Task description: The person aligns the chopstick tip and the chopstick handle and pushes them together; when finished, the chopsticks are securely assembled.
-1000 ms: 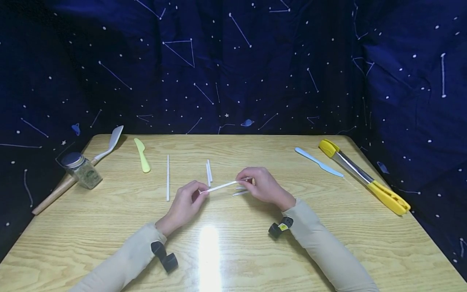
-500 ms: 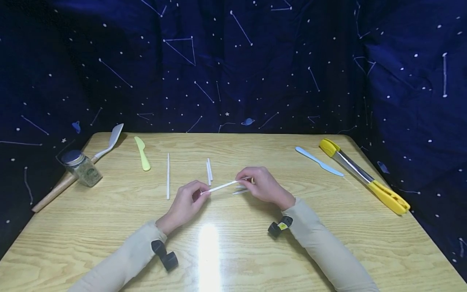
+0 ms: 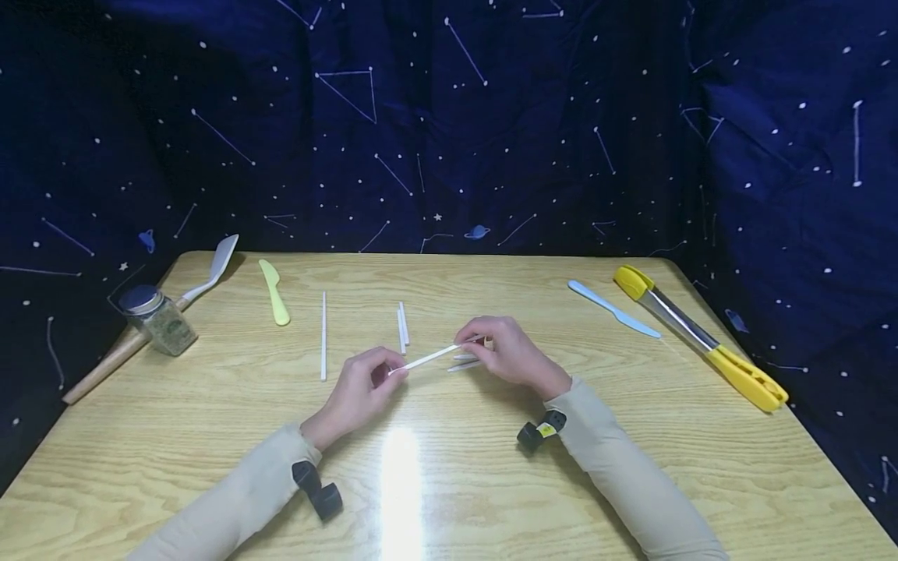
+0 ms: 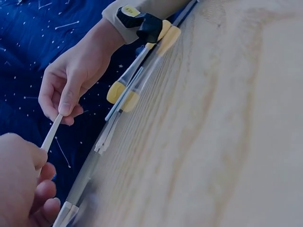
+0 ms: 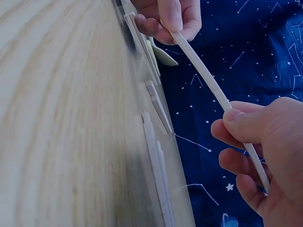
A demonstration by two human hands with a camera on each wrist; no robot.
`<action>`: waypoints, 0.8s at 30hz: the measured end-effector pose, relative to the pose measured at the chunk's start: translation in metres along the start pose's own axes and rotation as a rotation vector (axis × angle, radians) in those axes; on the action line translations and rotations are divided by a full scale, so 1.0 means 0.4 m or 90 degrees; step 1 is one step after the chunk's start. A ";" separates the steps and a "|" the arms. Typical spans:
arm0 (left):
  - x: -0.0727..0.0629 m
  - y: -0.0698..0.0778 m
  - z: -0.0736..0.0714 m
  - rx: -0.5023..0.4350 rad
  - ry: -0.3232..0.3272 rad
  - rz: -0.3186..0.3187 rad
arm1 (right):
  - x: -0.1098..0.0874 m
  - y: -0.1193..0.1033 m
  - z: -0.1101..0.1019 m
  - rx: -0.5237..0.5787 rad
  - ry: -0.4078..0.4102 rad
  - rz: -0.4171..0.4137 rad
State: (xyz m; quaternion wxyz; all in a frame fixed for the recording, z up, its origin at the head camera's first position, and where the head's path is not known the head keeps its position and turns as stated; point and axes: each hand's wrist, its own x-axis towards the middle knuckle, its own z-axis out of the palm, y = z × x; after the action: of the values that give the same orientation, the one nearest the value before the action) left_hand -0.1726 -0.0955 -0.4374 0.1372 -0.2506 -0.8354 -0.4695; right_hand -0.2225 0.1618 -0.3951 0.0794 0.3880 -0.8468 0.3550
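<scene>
Between both hands a thin white chopstick [image 3: 431, 358] is held slanted above the table, its right end higher in the head view. My left hand [image 3: 356, 393] pinches its near end between thumb and fingers. Toward the other end, my right hand [image 3: 508, 351] grips it, thumb on top, and the tip runs on into the palm in the right wrist view. The chopstick [image 5: 204, 73] looks slightly bent there. Beneath the right hand lie short white stick pieces [image 3: 463, 365], partly hidden. Two more short pieces [image 3: 403, 329] lie farther back, and a full-length chopstick [image 3: 323, 336] lies to the left.
On the left, a glass jar [image 3: 168, 327] of dried herbs stands by a spatula [image 3: 112, 366] with a wooden handle. A yellow-green plastic knife [image 3: 274, 293] lies nearby. On the right are a blue plastic knife [image 3: 613, 309] and yellow-ended tongs [image 3: 691, 331].
Both hands keep their hold on the chopstick. It slants a little more steeply now, with the right hand slightly higher.
</scene>
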 end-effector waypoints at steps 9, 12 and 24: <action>-0.002 0.019 0.002 -0.204 -0.169 -0.115 | 0.003 -0.005 -0.009 -0.035 -0.021 -0.037; -0.003 0.013 0.003 -0.264 -0.224 -0.123 | 0.004 -0.010 -0.004 -0.036 -0.021 -0.048; -0.005 0.027 -0.002 -0.382 -0.327 -0.114 | 0.004 -0.037 0.010 -0.028 -0.065 -0.086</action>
State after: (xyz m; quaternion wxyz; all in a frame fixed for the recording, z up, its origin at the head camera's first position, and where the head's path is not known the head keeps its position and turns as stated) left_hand -0.1650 -0.0920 -0.4301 -0.1971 -0.3148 -0.6868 -0.6248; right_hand -0.2123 0.1516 -0.3894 0.0679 0.4598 -0.8294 0.3101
